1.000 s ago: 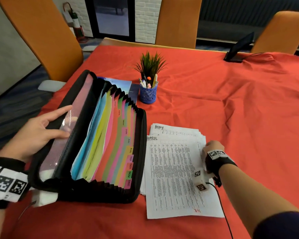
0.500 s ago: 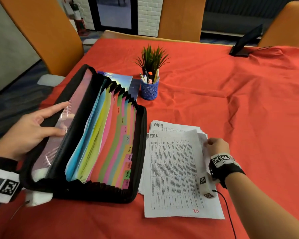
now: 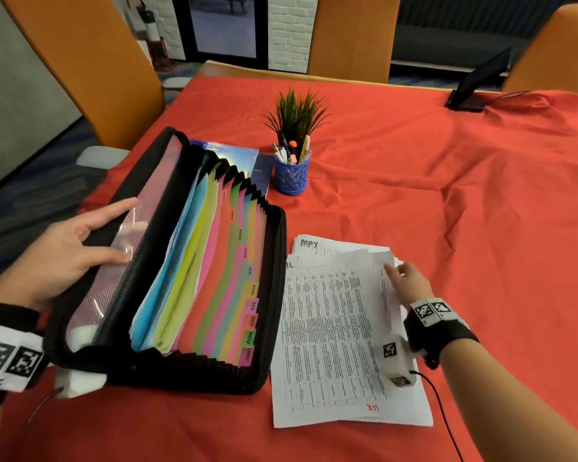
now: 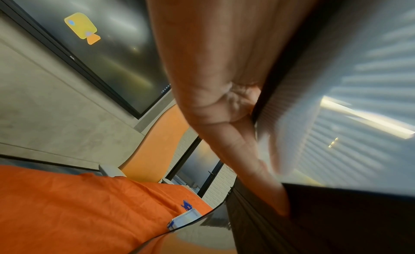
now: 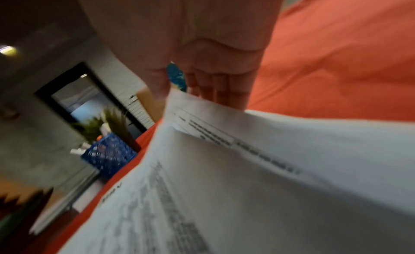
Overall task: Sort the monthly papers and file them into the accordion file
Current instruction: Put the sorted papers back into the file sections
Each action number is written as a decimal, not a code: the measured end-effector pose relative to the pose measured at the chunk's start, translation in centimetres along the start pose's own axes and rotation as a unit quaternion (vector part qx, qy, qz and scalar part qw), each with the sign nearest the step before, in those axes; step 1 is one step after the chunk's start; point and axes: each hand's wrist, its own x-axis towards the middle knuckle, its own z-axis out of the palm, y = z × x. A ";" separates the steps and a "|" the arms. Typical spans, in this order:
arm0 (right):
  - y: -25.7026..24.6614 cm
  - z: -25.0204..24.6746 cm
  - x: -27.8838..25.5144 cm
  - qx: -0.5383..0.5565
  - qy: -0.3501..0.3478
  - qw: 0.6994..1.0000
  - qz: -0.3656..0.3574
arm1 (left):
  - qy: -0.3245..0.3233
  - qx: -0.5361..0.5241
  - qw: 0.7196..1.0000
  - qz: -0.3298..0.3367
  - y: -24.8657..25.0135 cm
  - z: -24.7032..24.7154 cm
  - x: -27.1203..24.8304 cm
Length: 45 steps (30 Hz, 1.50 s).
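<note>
The black accordion file [image 3: 194,295] lies open on the left of the table, its coloured month tabs showing. My left hand [image 3: 127,228] holds its raised cover, thumb on the clear inner pocket and other fingers behind; in the left wrist view the left hand [image 4: 224,116] lies along the cover's edge [image 4: 336,213]. Right of the file is a stack of printed papers [image 3: 314,245], with a sheet headed "May" peeking out at the top. My right hand [image 3: 392,270] pinches the top sheet [image 3: 331,328] at its upper right corner, which is lifted. The right wrist view shows the right hand [image 5: 213,80] on that raised sheet [image 5: 247,187].
A blue mesh pen cup [image 3: 291,178] and a small green plant [image 3: 296,115] stand behind the papers. A blue booklet [image 3: 237,155] lies behind the file. Orange chairs [image 3: 90,71] ring the red-clothed table [image 3: 447,228]. A dark tablet stand [image 3: 474,85] sits at the far right.
My right hand has slid from the sheet's right edge up to its top right corner and lifted it, curling the paper over the heading. The left hand stays on the cover.
</note>
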 end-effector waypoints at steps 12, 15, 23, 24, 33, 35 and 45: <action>1.5 0.7 -1.9 0.138 -0.111 0.977 0.116 | 0.046 -0.018 0.999 -0.014 1.1 -0.3 -0.7; 2.1 0.7 -3.5 0.126 -0.146 0.974 0.121 | 0.049 -0.033 0.998 -0.026 1.1 -0.6 -0.9; 2.5 0.5 -7.7 0.202 -0.197 0.952 0.121 | 0.051 -0.023 0.998 -0.035 2.0 -0.4 -1.5; 2.7 0.6 -8.4 0.196 -0.214 0.950 0.118 | 0.052 -0.023 0.998 -0.038 2.1 -0.4 -1.5; -0.6 -6.2 -9.7 0.314 -0.062 0.947 -0.008 | 0.049 -0.016 0.999 -0.016 2.4 -0.1 -1.5; -2.7 -9.7 -9.6 0.322 -0.023 0.944 -0.060 | 0.050 -0.017 0.999 -0.013 2.6 0.2 -1.5; -11.1 -13.1 -11.6 0.291 -0.198 0.931 -0.097 | -0.002 -0.006 1.000 -0.001 2.9 1.9 -0.7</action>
